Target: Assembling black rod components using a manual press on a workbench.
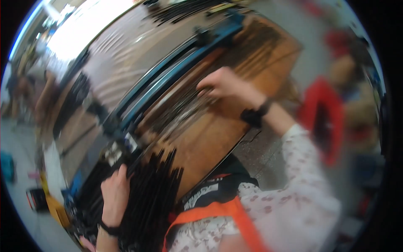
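Note:
My left hand [114,191] is closed at the near left, beside a dense bundle of long black rods [157,189]. Its fingertips meet something dark at the near end of the machine; what it is stays unclear. My right hand [224,82] is closed in a pinch over the wooden tabletop [201,138], above a spread of thin dark rods [178,115]. Blur hides what lies between its fingers. Between the two hands runs a long blue metal machine [157,84] with parallel rails, slanting from near left to far right.
Behind the blue machine, clear plastic sheeting [113,52] covers a surface. More black rods [180,11] lie at the far edge. A blurred red object [323,117] stands to the right beyond the table. A yellow thing [56,210] is at the lower left.

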The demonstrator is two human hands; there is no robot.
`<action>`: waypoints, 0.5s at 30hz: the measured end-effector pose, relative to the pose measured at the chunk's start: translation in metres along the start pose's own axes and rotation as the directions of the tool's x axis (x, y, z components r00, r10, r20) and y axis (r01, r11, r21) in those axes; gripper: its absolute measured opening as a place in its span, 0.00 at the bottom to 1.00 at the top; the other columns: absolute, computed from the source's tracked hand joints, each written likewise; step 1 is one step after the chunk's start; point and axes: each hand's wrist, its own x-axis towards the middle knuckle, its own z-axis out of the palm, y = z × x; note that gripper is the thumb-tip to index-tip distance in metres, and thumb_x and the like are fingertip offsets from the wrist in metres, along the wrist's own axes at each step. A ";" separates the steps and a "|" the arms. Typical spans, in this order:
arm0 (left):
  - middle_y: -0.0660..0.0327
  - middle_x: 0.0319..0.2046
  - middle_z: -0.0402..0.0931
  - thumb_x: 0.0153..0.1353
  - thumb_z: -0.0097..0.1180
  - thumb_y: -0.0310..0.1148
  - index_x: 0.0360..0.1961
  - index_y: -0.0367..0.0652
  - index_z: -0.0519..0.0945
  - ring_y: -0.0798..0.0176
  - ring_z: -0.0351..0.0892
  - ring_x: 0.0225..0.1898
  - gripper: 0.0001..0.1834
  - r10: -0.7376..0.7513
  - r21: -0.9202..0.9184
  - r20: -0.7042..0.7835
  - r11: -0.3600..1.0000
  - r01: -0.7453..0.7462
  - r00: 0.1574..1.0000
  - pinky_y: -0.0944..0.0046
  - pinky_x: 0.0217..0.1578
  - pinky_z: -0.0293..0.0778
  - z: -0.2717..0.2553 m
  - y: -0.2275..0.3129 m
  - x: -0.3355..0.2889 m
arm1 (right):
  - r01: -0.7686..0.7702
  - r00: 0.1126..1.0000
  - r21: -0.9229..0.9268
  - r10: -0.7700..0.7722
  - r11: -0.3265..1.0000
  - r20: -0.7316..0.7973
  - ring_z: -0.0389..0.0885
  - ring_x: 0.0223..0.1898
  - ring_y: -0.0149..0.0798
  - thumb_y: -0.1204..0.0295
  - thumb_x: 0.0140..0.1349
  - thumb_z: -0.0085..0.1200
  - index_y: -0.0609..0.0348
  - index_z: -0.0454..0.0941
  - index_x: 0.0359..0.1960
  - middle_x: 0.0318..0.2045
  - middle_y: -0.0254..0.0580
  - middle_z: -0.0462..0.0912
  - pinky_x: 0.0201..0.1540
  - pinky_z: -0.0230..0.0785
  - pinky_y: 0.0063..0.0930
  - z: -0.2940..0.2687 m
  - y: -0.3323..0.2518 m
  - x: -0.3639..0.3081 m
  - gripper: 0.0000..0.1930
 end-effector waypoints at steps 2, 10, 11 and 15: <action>0.54 0.25 0.79 0.63 0.62 0.40 0.46 0.45 0.77 0.46 0.82 0.25 0.15 -0.033 -0.023 -0.003 0.999 0.033 0.999 0.50 0.24 0.76 0.033 -0.009 -0.010 | 0.083 0.996 -0.088 -0.079 0.993 0.051 0.86 0.37 0.50 0.58 0.52 0.71 0.53 0.86 0.39 0.34 0.44 0.87 0.39 0.78 0.37 -0.009 -0.004 0.024 0.17; 0.54 0.26 0.81 0.62 0.63 0.47 0.45 0.45 0.77 0.51 0.84 0.26 0.19 -0.109 -0.054 0.025 0.992 0.111 0.994 0.56 0.24 0.78 0.082 -0.009 0.002 | 0.068 0.968 -0.075 -0.047 0.995 0.247 0.83 0.44 0.50 0.55 0.40 0.74 0.59 0.85 0.41 0.41 0.45 0.86 0.47 0.75 0.42 0.020 -0.011 0.053 0.27; 0.54 0.28 0.81 0.61 0.63 0.48 0.46 0.45 0.78 0.52 0.84 0.26 0.21 -0.121 -0.045 0.023 0.992 0.122 0.992 0.57 0.24 0.78 0.083 -0.009 0.003 | 0.074 0.965 -0.068 -0.054 0.995 0.256 0.83 0.44 0.50 0.55 0.40 0.74 0.59 0.85 0.41 0.41 0.45 0.86 0.47 0.75 0.42 0.021 -0.018 0.052 0.27; 0.56 0.35 0.82 0.57 0.66 0.51 0.46 0.45 0.83 0.54 0.84 0.31 0.23 -0.168 -0.128 -0.022 0.978 0.164 0.986 0.57 0.28 0.77 0.095 -0.013 0.005 | 0.355 0.935 -0.207 -0.345 0.912 0.085 0.79 0.47 0.44 0.58 0.41 0.73 0.53 0.83 0.42 0.41 0.37 0.82 0.49 0.70 0.39 0.041 -0.054 0.035 0.25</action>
